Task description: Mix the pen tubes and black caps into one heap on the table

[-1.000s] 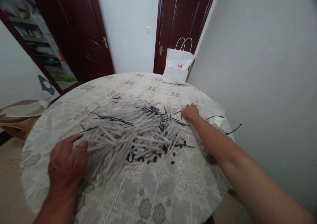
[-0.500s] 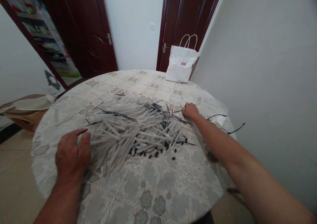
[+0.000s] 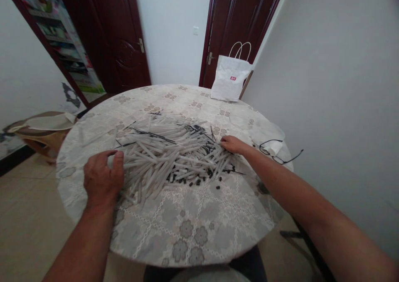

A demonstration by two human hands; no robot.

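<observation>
A wide heap of whitish translucent plastic tubes (image 3: 156, 157) lies on the table, mixed with thin black sticks (image 3: 156, 136) and small black caps (image 3: 198, 182) along its near edge. My left hand (image 3: 104, 176) rests at the heap's left end, thumb and index finger apart, curved against the tubes. At the right end, my right hand (image 3: 232, 144) has its fingers drawn together over the black sticks and tube ends. Whatever its fingertips pinch is hidden.
A patterned cloth covers the round table (image 3: 193, 232). Black-framed glasses (image 3: 277, 159) and a crumpled white tissue (image 3: 274, 147) lie by my right forearm. A white paper bag (image 3: 231, 80) stands at the far edge. To the left is a brown bag (image 3: 46, 134).
My right hand has moved left, from beside the heap onto its right edge. My left hand keeps its place at the left end. The view has shifted slightly.
</observation>
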